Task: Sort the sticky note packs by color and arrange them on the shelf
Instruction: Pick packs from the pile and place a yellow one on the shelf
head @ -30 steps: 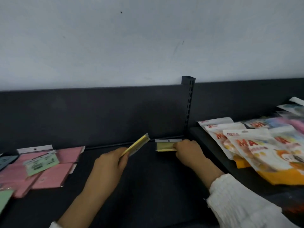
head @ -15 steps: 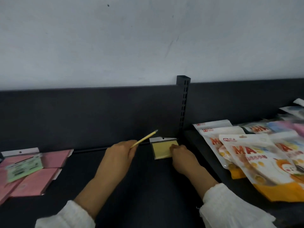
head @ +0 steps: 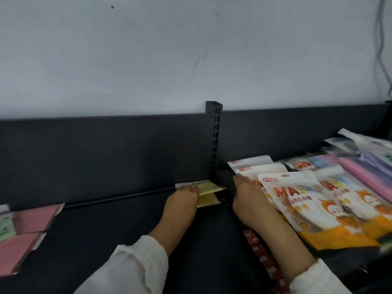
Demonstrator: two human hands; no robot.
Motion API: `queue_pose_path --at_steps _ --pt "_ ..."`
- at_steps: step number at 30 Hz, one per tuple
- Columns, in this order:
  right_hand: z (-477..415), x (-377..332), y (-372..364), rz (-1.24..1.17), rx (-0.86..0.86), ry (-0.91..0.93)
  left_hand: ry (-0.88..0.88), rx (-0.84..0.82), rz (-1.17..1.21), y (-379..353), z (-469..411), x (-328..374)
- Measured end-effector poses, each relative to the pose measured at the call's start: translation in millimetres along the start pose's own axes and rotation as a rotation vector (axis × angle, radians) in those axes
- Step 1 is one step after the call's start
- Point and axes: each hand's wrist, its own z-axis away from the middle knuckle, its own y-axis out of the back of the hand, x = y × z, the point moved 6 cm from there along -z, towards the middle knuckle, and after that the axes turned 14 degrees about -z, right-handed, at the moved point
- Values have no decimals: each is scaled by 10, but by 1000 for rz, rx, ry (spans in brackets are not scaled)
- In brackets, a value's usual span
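Two yellow sticky note packs lie stacked in the back corner of the black shelf [head: 131,240], by the slotted post. My left hand [head: 182,201] grips the left edge of the upper yellow pack [head: 209,186], which sits slightly tilted over the lower yellow pack [head: 209,200]. My right hand [head: 248,200] holds nothing and lies flat with its fingers stretched out, just right of the stack, against the edge of the neighbouring shelf. Pink sticky note packs [head: 35,217] lie at the far left, with a green pack [head: 5,229] on top of them.
A black slotted upright post [head: 214,134] divides the two shelves. Orange and white snack bags [head: 301,206] cover the right shelf, with pink and purple packets [head: 360,177] behind them. A red patterned strip [head: 263,259] runs along the shelf front under my right forearm.
My left hand carried its yellow pack to the right and laid it on the pack in the corner. My right hand let go of that pack and moved right, towards the snack bags.
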Motion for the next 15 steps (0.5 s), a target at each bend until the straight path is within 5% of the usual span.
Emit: queue_pose_path --at_steps 7,15 --pt "80 30 189 -4 96 41 -33 -171 31 -302 -42 110" --pt "128 23 117 14 43 37 -66 -154 138 -335 -37 24"
